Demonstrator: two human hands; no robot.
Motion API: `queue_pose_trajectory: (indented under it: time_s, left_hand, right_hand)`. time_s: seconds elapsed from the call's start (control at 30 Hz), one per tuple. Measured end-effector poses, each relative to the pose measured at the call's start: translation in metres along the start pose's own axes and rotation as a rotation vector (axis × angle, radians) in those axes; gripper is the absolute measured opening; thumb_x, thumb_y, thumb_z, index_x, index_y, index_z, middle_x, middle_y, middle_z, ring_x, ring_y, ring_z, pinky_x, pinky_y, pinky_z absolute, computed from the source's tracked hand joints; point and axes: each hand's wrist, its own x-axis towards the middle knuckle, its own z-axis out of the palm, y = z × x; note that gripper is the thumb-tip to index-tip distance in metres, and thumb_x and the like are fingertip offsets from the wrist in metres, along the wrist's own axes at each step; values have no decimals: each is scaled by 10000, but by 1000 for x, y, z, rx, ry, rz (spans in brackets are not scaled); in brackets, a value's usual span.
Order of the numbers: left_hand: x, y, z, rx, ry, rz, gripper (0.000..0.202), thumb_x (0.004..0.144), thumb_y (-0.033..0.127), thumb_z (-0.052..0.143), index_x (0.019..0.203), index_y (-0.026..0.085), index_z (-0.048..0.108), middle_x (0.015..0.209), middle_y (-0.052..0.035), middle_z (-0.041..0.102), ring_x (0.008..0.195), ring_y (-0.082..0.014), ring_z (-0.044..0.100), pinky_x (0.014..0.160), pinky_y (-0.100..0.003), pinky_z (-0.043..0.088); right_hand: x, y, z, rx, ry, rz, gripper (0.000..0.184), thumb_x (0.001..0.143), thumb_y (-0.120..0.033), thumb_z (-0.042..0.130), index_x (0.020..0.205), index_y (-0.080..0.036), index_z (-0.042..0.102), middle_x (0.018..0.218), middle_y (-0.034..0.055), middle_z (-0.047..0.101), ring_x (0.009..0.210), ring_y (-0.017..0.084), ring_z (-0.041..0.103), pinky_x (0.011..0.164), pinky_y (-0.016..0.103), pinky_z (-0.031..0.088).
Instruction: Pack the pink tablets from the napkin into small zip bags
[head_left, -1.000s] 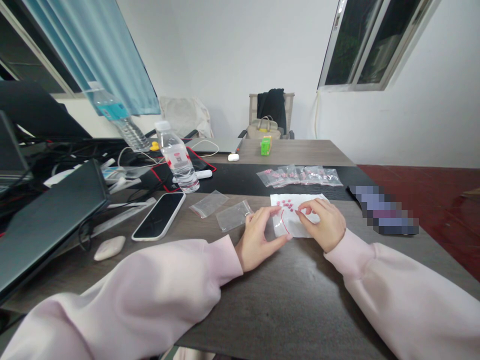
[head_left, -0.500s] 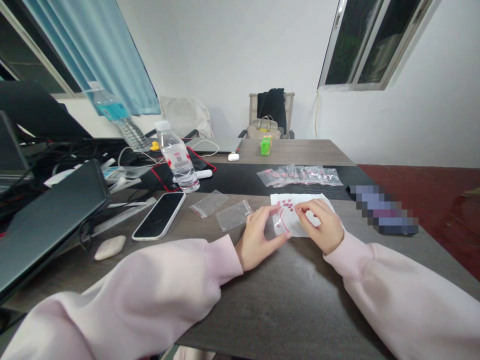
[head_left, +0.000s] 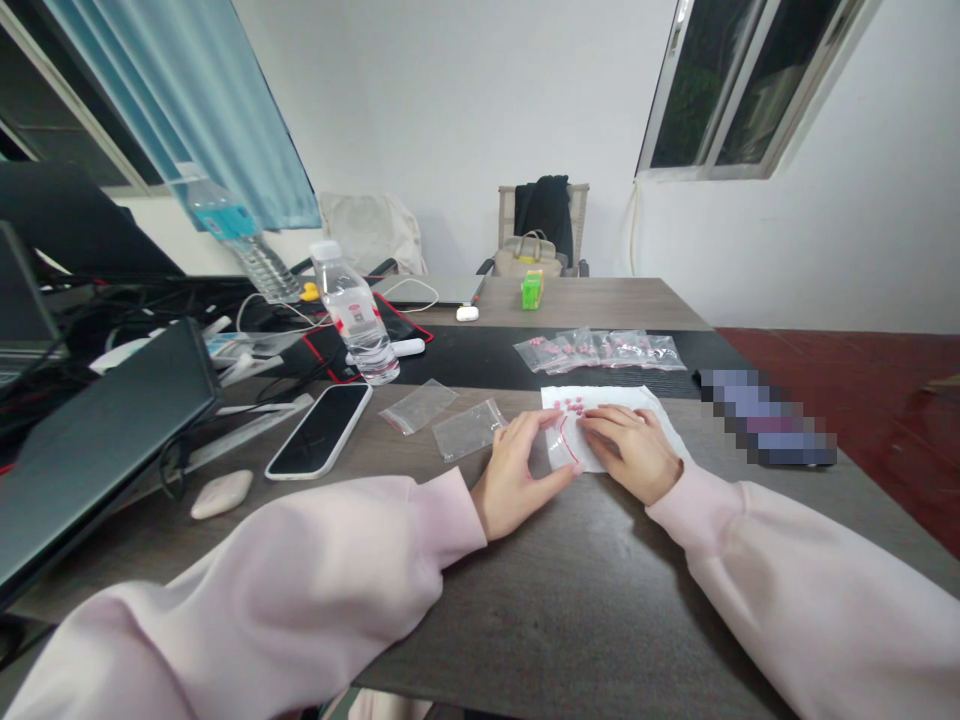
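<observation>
Small clear zip bag [head_left: 562,450] with a red seal line, on a white paper sheet [head_left: 622,400], pink tablets [head_left: 574,405] just beyond it. Left hand [head_left: 517,470] half-curled against the bag's edge, grip unclear; right hand [head_left: 630,450] nearly flat across it, fingers together. Filled bags [head_left: 600,350] in a row farther along the worktop [head_left: 600,620]; two empty bags [head_left: 469,430] beside the left hand, then a smartphone [head_left: 319,430].

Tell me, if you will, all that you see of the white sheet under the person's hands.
The white sheet looks like thin paper and lies flat on the dark wood-look table. Small pink round pieces sit in a group near its far edge. A clear plastic bag with a red line lies on its left part, and the fingers of the right hand rest on the sheet.
</observation>
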Motion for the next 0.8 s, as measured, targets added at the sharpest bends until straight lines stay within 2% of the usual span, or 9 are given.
queue_pose_trajectory:
  time_s: [0.23,0.4,0.5,0.57,0.7,0.8]
  left_hand:
    - [1,2,-1,4,-2,3,452,775,314,655,1181,225,478,1202,-84,578,1137,-258,518,984,-434,351]
    - [0,1,-1,34,-9,-10,472,767,308,670,1181,216,465,1227,-85,568,1157,-259,507,990,-431,324]
    - [0,0,0,53,-5,-15,476,769,307,669,1186,218,457,1235,-81,566,1162,-255,503,989,-431,310]
    - [0,-1,0,66,-1,-16,475,775,311,663,1190,218,451,1232,-78,567,1161,-252,503,985,-428,307]
    - [1,0,0,68,0,-17,460,786,322,650,1188,225,448,1224,-75,570,1156,-249,506,981,-416,312]
    - [1,0,1,62,7,-22,453,784,319,651,1180,230,451,1219,-70,574,1149,-246,512,984,-411,313]
  right_hand:
    - [0,1,0,-44,37,21,236,872,-185,486,941,-225,708,1003,63,706,941,215,588,801,383,350]
    - [0,0,-5,-1,263,21,200,850,-190,522,879,-225,717,914,41,712,875,201,608,766,362,356]
    - [2,-6,-11,113,395,-83,191,854,-186,521,887,-215,707,901,50,708,848,187,621,762,354,396]
    - [3,-10,-16,212,429,-195,190,848,-171,522,905,-213,698,899,58,704,841,183,628,760,351,439]
    - [4,-17,-21,326,375,-386,229,841,-137,515,969,-231,680,930,60,706,860,181,650,753,353,500]
    - [3,-18,-22,334,350,-432,270,842,-103,488,1003,-224,667,991,75,703,904,184,654,768,354,518]
